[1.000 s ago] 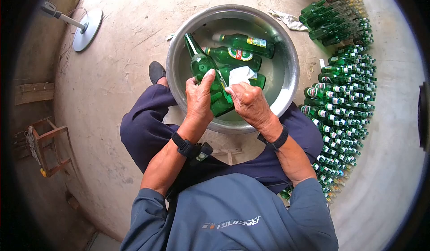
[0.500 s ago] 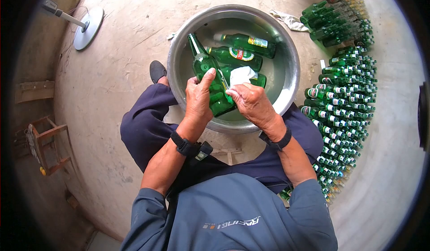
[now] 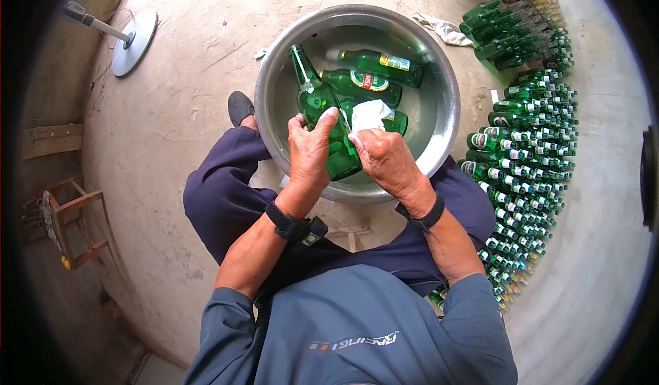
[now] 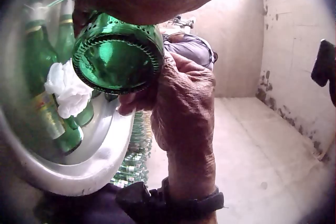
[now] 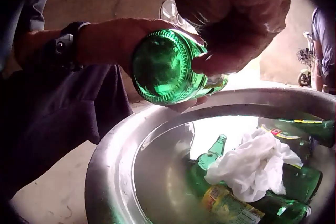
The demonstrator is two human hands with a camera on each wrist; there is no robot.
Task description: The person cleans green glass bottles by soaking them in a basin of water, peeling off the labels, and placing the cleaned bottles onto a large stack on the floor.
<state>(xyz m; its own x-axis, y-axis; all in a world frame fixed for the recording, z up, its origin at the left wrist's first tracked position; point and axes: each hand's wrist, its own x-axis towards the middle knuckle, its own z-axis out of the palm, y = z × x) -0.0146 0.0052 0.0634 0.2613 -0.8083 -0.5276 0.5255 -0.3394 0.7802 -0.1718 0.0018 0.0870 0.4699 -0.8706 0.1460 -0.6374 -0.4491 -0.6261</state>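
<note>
Head view — left hand (image 3: 309,157), gripped bottle (image 3: 315,98), both shifted slightly rightward

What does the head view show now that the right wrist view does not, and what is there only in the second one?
Only the head view: rows of green bottles at right and a wooden frame at left.

Only the right wrist view: the underside of the held bottle and, behind, what looks like a small wheel.

Both: the metal basin, white cloth, left hand and right hand.

Cloth (image 3: 371,115) on bottles (image 3: 377,88) in basin (image 3: 451,103), bottle rows (image 3: 522,148) right.
</note>
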